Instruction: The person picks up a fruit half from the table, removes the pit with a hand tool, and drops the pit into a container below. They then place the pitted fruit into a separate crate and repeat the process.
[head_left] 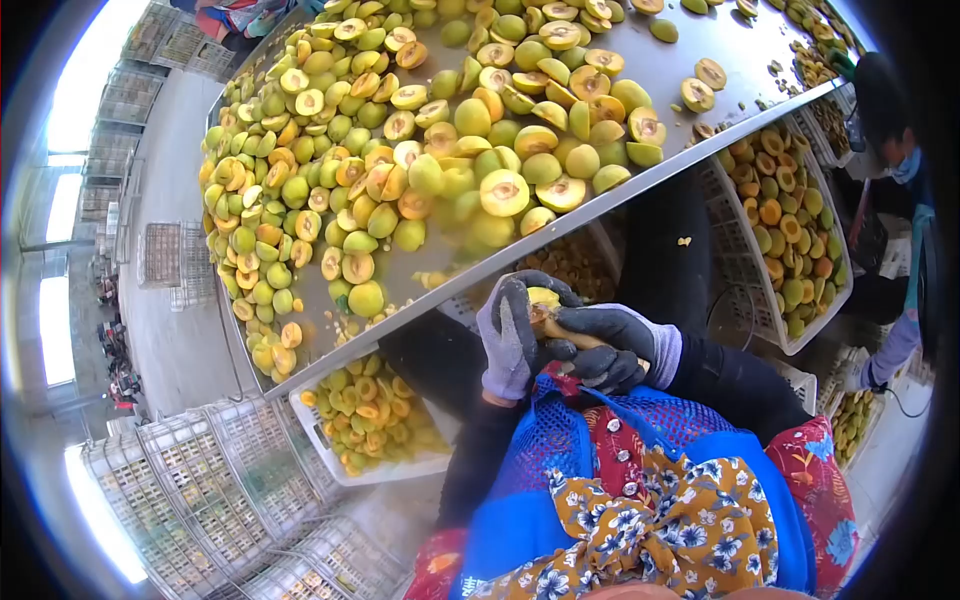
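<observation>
In front of my chest, both gloved hands are together just below the metal table's near edge. My left hand [508, 335] is closed around a yellow-green apricot half [543, 297], its fingers curled over the fruit. Against it, my right hand [615, 345] is closed on a small tool with a light brown handle [641, 366]; the working end is hidden between the fingers and the fruit. Beyond the hands, cut apricots [430, 175] lie heaped on the table [395, 275], many with the cut face up.
A white crate of apricot halves [375, 410] stands below left, another crate [780, 225] at right. Stacked crates [210, 490] fill the lower left. My legs are under the table edge. At far right another person's sleeve [893, 350] shows near a crate.
</observation>
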